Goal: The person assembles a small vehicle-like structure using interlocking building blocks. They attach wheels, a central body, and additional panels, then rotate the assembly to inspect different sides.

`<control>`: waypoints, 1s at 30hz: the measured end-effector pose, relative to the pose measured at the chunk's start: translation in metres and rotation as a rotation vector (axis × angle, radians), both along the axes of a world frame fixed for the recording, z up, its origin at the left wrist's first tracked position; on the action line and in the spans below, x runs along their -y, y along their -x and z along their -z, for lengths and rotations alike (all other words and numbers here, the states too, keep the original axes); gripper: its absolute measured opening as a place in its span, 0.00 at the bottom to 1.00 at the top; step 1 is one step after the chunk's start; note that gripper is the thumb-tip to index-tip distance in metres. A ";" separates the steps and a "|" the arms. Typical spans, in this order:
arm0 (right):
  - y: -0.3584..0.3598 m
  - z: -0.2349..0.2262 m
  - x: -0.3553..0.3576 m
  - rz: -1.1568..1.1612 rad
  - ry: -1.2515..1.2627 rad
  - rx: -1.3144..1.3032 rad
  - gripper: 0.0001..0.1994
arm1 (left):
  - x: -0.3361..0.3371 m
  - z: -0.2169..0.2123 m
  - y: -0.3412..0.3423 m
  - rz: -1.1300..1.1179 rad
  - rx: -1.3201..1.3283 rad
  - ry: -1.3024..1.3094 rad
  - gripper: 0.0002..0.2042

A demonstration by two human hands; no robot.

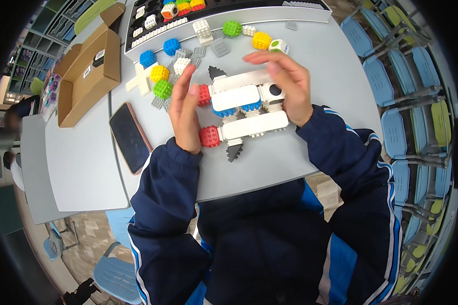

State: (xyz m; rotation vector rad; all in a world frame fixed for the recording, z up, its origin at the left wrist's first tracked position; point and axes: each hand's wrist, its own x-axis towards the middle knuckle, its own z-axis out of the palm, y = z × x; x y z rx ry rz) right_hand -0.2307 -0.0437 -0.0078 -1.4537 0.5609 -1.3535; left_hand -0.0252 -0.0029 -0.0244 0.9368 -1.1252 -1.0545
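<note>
A toy model (254,125) built of white bar-shaped blocks lies on the grey table in front of me. Two red studded blocks (209,136) form its left end, blue studded pieces sit in its middle, and dark grey wedges (234,152) stick out at its near and far sides. My left hand (185,112) is upright beside the red blocks, fingers stretched and apart from the thumb. At the model's other end, my right hand (293,87) curves around the white block with a black round speaker-like face, its fingers spread over the far side. Neither hand grips the model; light contact is hard to tell.
Loose studded blocks, among them a blue one (171,47), a green one (232,28) and a yellow one (261,40), lie beyond the model. Behind them stands a parts tray (224,19). A phone (129,137) and an opened cardboard box (89,84) are on the left.
</note>
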 end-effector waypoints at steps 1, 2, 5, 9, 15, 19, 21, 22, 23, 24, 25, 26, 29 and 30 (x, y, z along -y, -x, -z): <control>0.002 0.002 -0.001 0.030 -0.062 0.026 0.16 | 0.000 -0.001 0.004 -0.029 -0.013 -0.006 0.27; 0.002 0.002 -0.005 0.016 -0.149 0.036 0.18 | -0.001 -0.001 0.007 -0.059 -0.024 -0.012 0.28; 0.002 0.000 -0.011 -0.013 -0.315 -0.022 0.24 | 0.000 0.004 0.009 -0.005 -0.101 -0.028 0.29; -0.002 -0.002 -0.011 -0.055 -0.419 -0.054 0.28 | -0.002 -0.005 0.007 0.167 -0.096 -0.062 0.31; -0.004 -0.001 -0.007 -0.132 -0.503 -0.011 0.29 | 0.001 -0.004 0.003 0.140 0.046 -0.144 0.32; 0.006 0.000 0.003 -0.171 -0.423 -0.090 0.27 | -0.001 -0.022 0.009 0.071 0.291 -0.028 0.33; 0.012 0.002 0.012 -0.108 -0.239 -0.215 0.30 | -0.002 -0.009 -0.002 0.114 0.302 0.076 0.36; 0.018 0.004 0.015 -0.135 -0.199 -0.237 0.31 | -0.002 -0.006 -0.008 0.142 0.314 0.110 0.39; 0.027 0.007 0.015 -0.163 -0.158 -0.259 0.34 | -0.001 -0.004 -0.013 0.170 0.323 0.144 0.42; 0.033 0.008 0.015 -0.190 -0.118 -0.281 0.38 | -0.002 -0.007 -0.016 0.181 0.372 0.154 0.46; 0.034 0.006 0.012 -0.203 -0.103 -0.367 0.43 | -0.005 -0.009 -0.018 0.187 0.424 0.161 0.50; 0.036 0.001 0.007 -0.215 -0.088 -0.452 0.48 | -0.006 -0.009 -0.015 0.195 0.402 0.104 0.53; 0.037 0.000 0.001 -0.276 -0.158 -0.495 0.56 | -0.012 -0.006 -0.003 0.208 0.408 -0.063 0.59; 0.036 0.001 -0.001 -0.300 -0.201 -0.473 0.57 | -0.013 -0.005 -0.004 0.200 0.467 -0.117 0.59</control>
